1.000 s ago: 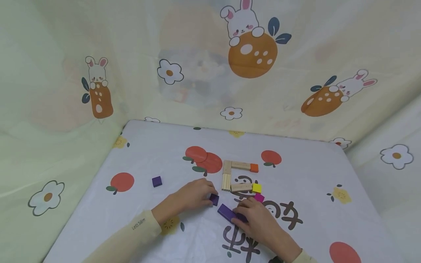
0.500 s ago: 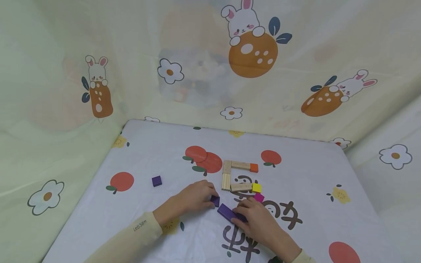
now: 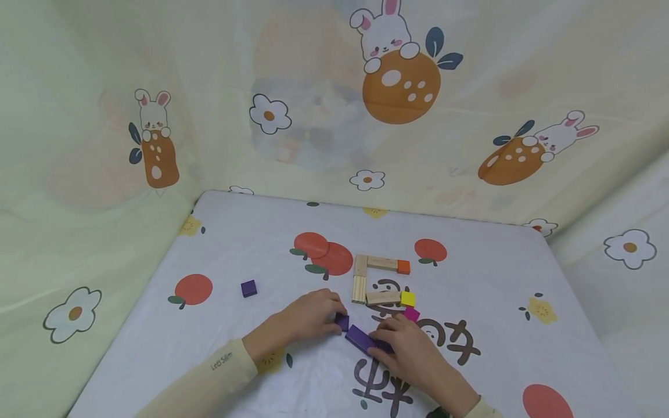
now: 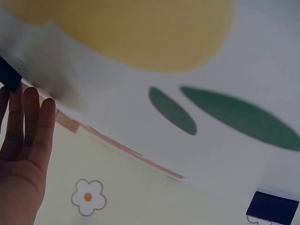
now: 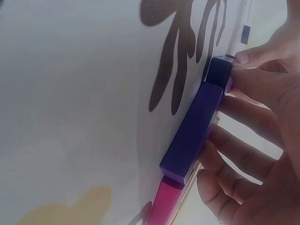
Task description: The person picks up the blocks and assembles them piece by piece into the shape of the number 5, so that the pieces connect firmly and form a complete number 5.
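My left hand pinches a small dark purple block low over the cloth. Just to its right, a longer purple block lies slanted, its upper left end close to the small one. The fingers and thumb of my right hand grip this block's right end, where it meets another purple block partly hidden under the hand. A pink block continues the row in the right wrist view. In the left wrist view, the dark block sits at the fingertips.
Behind the hands, plain wooden blocks form an open-sided bracket. Its ends carry an orange block and a yellow block. Alone on the left lies a purple cube. Printed curtains stand around the cloth-covered table.
My left hand has shifted slightly right and nearer, bringing the small purple block closer to the long one. The right hand stays in place on its blocks.
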The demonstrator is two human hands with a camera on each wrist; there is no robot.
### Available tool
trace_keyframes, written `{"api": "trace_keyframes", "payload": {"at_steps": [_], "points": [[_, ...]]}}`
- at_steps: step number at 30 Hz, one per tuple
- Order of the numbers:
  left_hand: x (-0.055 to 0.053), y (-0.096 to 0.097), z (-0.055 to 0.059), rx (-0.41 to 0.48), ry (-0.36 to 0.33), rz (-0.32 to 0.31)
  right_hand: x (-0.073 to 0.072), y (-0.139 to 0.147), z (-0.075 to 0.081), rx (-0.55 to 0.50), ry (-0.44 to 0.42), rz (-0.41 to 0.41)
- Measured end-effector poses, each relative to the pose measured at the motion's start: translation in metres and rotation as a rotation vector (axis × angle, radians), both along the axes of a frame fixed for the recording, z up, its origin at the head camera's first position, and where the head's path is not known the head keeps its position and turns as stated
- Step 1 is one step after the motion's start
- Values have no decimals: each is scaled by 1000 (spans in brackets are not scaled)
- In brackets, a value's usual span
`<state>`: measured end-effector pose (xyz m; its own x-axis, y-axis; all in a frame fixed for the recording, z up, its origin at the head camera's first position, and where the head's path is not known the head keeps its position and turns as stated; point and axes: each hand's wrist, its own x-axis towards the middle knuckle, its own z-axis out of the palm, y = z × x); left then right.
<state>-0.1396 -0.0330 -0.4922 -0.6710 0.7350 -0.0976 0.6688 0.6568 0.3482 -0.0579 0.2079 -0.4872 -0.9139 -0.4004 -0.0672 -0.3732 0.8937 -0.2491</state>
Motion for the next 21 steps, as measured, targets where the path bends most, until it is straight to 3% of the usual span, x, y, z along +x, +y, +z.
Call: {"api": "trace_keyframes", "payload": {"at_steps": [13,17,21], "points": [[1,-4,-5,-2,1,-7,0,4,0,-22,2,38],[-3,-15,4,35,30,58,0,4,-1,-20,-4,36],[-15,-40,24,77,87,185,-1,5,-1,-20,1,38]]}}
